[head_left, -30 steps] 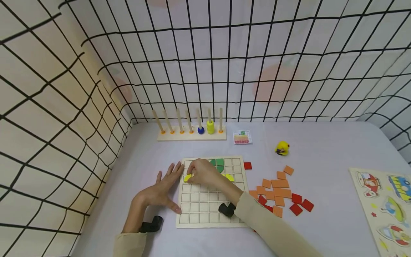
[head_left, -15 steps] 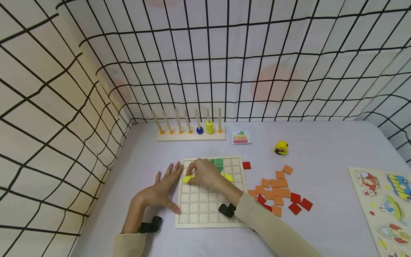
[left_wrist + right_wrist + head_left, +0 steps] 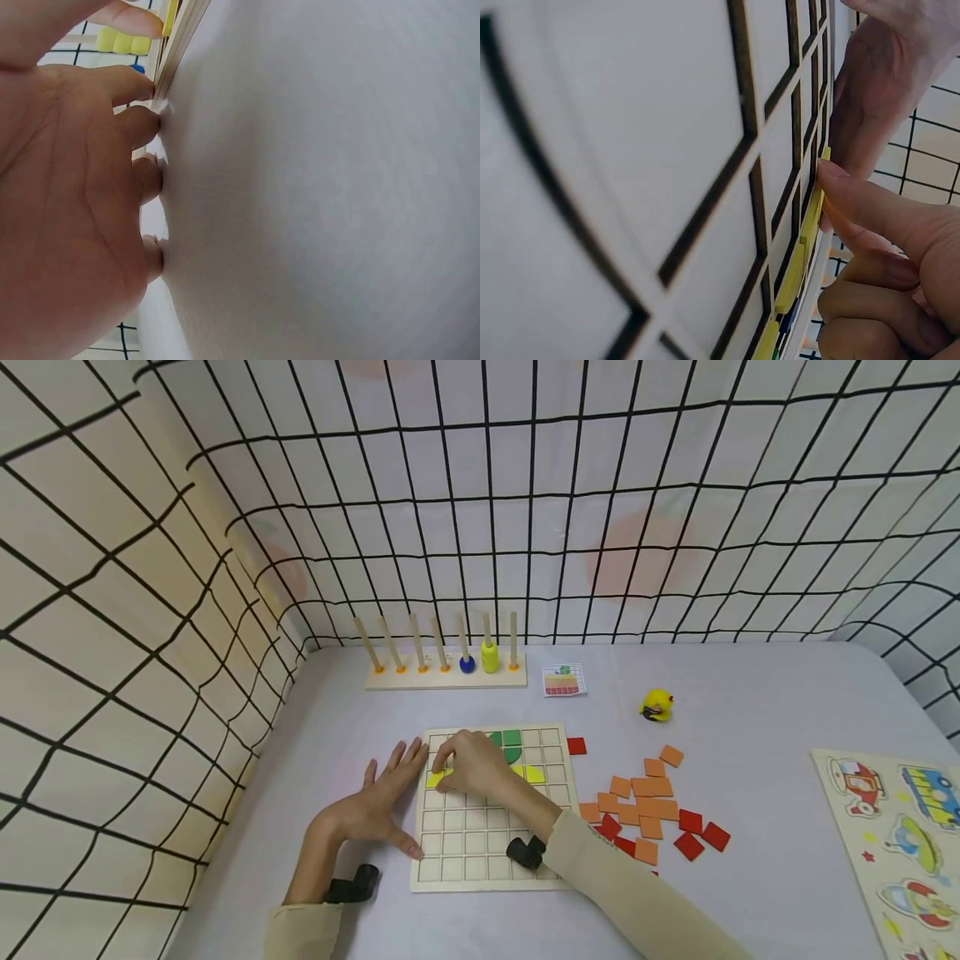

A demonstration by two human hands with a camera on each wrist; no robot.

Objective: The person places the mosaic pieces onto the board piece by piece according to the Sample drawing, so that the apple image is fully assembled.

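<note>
A cream board [image 3: 465, 843] with a raised square grid lies on the table. At the left end of a row on it, my right hand [image 3: 480, 764] pinches a flat yellow tile [image 3: 433, 779] with thumb and index finger. The right wrist view shows this thumb on the edge of the yellow tile [image 3: 814, 202], with the other fingers curled. More yellow shows right of the hand, and green tiles [image 3: 512, 737] sit in cells above. My left hand [image 3: 378, 802] rests spread along the board's left edge, its thumb at the lower side; its palm [image 3: 75, 172] fills the left wrist view's side.
Loose orange tiles [image 3: 658, 810] and red tiles [image 3: 690, 847] lie right of the board. Behind it stand a pegged bead rack [image 3: 450, 681], a small pattern card [image 3: 564, 680] and a yellow toy duck [image 3: 657, 704]. A picture puzzle board [image 3: 862, 843] lies far right, and black netting surrounds the table.
My right hand and forearm have shifted slightly left, showing more of the yellow to the hand's right. My left hand has stayed in place.
</note>
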